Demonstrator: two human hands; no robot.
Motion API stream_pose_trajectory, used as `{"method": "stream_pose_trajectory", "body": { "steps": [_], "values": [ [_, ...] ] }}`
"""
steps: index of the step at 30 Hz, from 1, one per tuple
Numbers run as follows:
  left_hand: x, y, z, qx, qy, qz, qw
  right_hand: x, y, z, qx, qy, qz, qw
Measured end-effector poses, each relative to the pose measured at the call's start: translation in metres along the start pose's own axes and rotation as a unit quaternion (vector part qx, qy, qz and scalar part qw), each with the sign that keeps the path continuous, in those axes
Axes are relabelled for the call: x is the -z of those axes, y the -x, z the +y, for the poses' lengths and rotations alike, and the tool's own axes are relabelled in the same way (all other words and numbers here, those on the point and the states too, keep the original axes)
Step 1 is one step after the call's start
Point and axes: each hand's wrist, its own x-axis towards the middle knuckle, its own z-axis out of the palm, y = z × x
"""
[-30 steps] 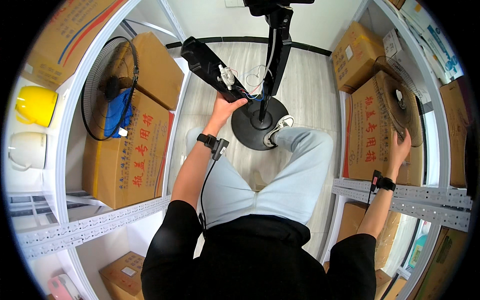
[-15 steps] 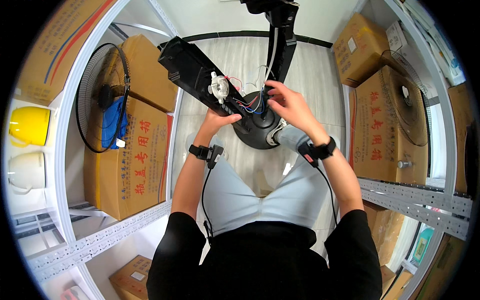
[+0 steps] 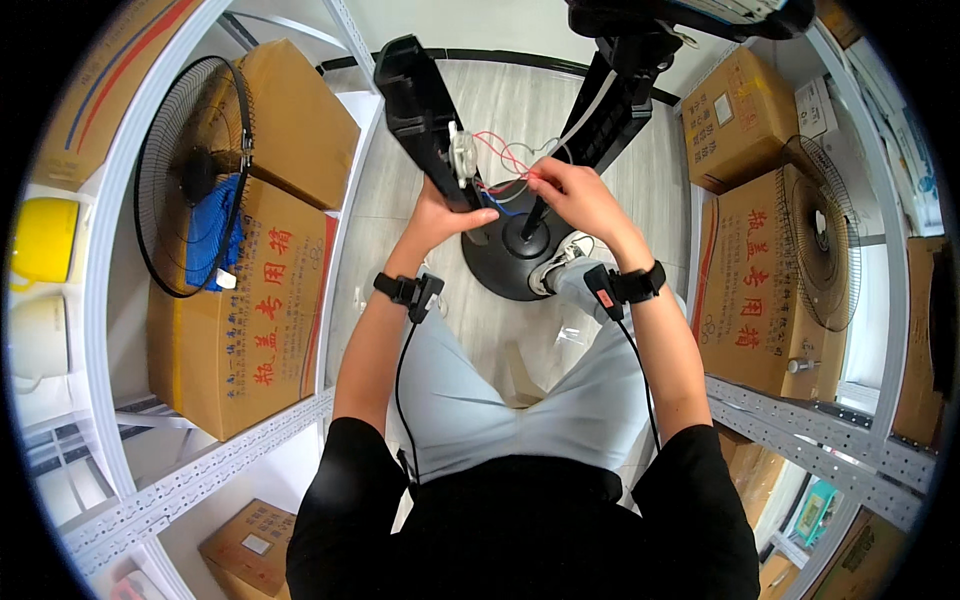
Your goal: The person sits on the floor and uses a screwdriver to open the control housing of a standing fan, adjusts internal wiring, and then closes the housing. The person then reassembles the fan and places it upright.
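Note:
My left hand (image 3: 443, 214) grips the lower end of a long black plastic housing (image 3: 413, 100), thumb along its near edge. A pale round mechanism (image 3: 463, 156) is fixed to the housing's side. Red, grey and blue wires (image 3: 509, 152) run from there toward the fan stand. The fingertips of my right hand (image 3: 590, 203) are pinched together on the wires beside the housing. Behind my right hand rises the fan's black column (image 3: 613, 130), leaning to the right, above a round black base (image 3: 500, 268) on the floor. The fan's upper part (image 3: 680, 18) is cut off by the top edge.
Metal shelves flank me on both sides. A wire fan guard (image 3: 140, 190) leans against cartons (image 3: 245, 330) on the left, near a yellow mug (image 3: 45, 240). Another fan guard (image 3: 845, 270) rests by a carton (image 3: 735, 280) on the right. My shoe (image 3: 560, 262) touches the base area.
My left hand has turned the housing more upright, its mechanism now seen edge-on. My right fingers have closed on the wires. The column's top appears farther right, with more of the upper part visible.

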Motion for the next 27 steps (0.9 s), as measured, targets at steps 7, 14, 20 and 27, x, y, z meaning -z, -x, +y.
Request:
{"method": "stream_pose_trajectory", "body": {
  "steps": [7, 14, 20, 27],
  "values": [
    [-0.041, -0.045, 0.006, 0.017, 0.014, -0.044, 0.999, -0.007, 0.006, 0.002, 0.076, 0.132, 0.158, 0.976],
    [-0.049, -0.043, 0.009, 0.012, 0.081, -0.062, 0.995, -0.025, 0.027, 0.005, 0.025, 0.088, 0.22, 0.971],
    [-0.037, -0.025, 0.014, -0.079, -0.015, -0.041, 0.996, 0.0, 0.039, -0.007, 0.076, 0.088, 0.218, 0.969],
    [-0.028, -0.01, 0.036, -0.027, -0.024, -0.082, 0.996, 0.008, -0.025, -0.032, 0.14, 0.143, 0.146, 0.969]
  ]
}}
